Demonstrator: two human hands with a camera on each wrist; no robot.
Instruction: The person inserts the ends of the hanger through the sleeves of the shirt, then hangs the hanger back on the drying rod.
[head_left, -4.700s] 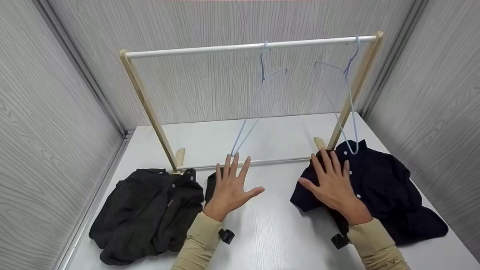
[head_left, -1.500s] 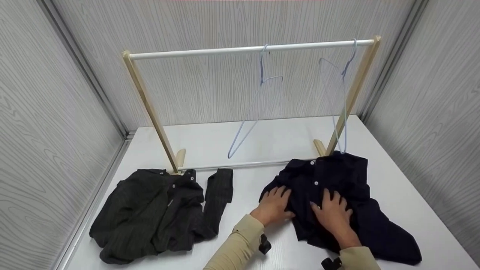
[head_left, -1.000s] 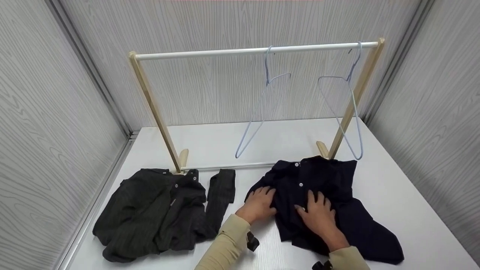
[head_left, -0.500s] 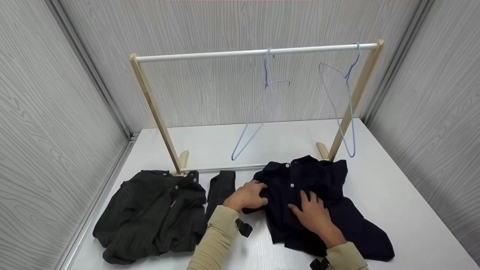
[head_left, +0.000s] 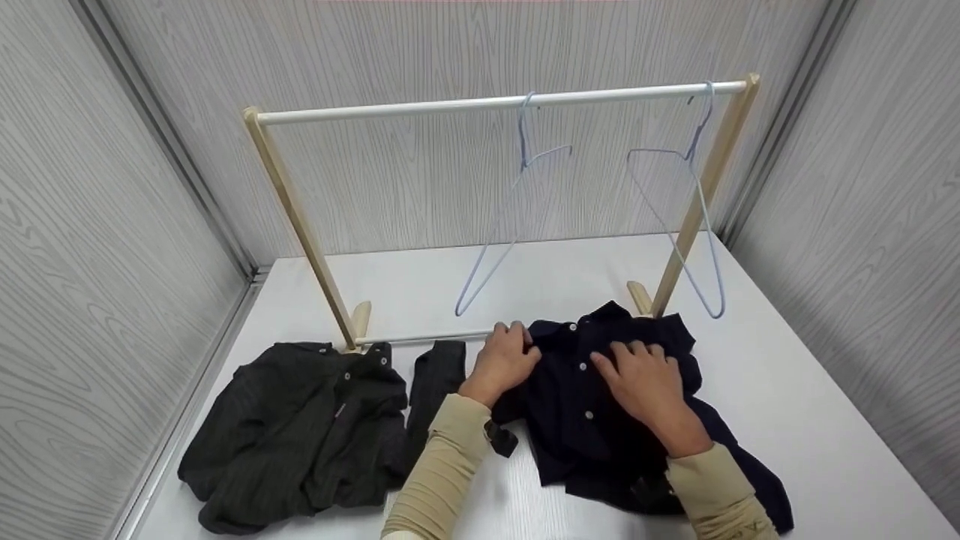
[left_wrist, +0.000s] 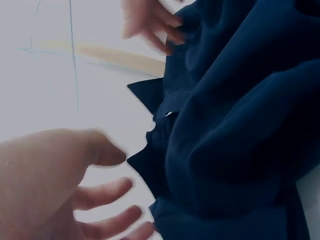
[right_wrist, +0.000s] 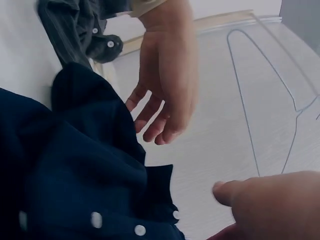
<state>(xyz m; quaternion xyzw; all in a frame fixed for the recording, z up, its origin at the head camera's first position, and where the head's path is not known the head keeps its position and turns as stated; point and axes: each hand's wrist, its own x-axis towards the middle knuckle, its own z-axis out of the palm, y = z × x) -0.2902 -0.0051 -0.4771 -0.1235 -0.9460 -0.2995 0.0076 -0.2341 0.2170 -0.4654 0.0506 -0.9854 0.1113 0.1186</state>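
Note:
A navy button-up shirt (head_left: 570, 420) lies crumpled on the white table, its collar toward the rack. My left hand (head_left: 504, 361) is at the shirt's left shoulder, fingers loosely bent; in the left wrist view its thumb and fingers stand apart with no cloth between them. My right hand (head_left: 646, 381) is over the shirt's right upper front, fingers relaxed, gripping no cloth. Whether either hand touches the fabric is unclear. White buttons (right_wrist: 96, 220) run down the shirt's front. A dark grey shirt (head_left: 292, 435) lies to the left, one sleeve (head_left: 439, 375) stretched out near my left hand.
Behind the shirts stands a clothes rack with a white top rail (head_left: 397, 109) and wooden posts (head_left: 300, 225). Two pale blue wire hangers hang from it, a middle hanger (head_left: 480, 274) and a right hanger (head_left: 709, 262). Grey wood-grain walls enclose the table (head_left: 810, 420).
From spread hands above the table, both came down onto the navy shirt, which shifted left and was straightened somewhat. In the last half second both hands moved up toward its collar.

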